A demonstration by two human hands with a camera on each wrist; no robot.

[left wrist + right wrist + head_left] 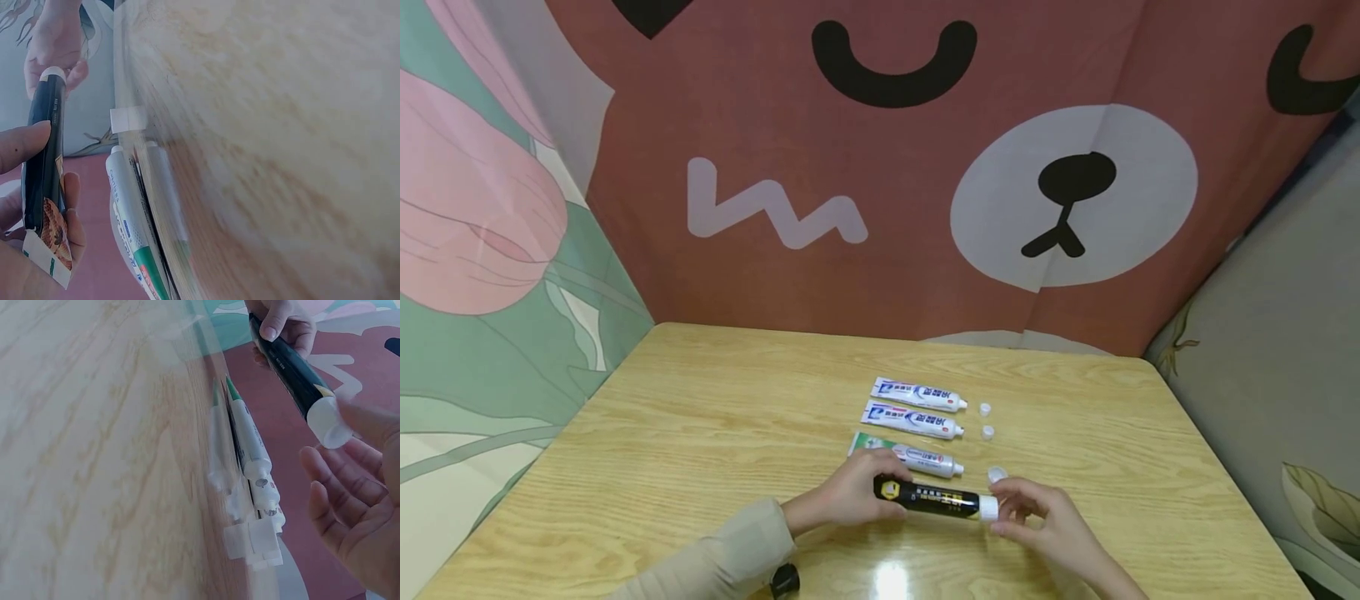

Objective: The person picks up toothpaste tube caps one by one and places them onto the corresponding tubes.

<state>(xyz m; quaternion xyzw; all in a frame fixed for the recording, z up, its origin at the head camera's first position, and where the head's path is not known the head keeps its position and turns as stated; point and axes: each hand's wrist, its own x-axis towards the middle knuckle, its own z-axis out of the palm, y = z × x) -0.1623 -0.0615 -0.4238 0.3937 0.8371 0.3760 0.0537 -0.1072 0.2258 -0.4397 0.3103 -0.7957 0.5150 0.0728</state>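
My left hand (853,493) grips a black toothpaste tube (936,500) by its flat end, thumb on the near side. The tube lies level above the table, its white cap (988,507) pointing right. At that cap is my right hand (1047,518), thumb and fingers bent about it. In the right wrist view, a blurred digit touches the side of the cap (329,423), while other fingers (340,481) curve loosely below. Just behind the black tube lies a green-and-white toothpaste tube (925,460), its left part hidden by my left hand.
Two white-and-blue toothpaste tubes (917,393) lie farther back, nozzles bare and facing right. Loose white caps (988,432) stand beside the nozzles, one close to my right fingers. The wooden table (737,400) ends at a bear-print cloth (887,275); printed cloths hang on both sides.
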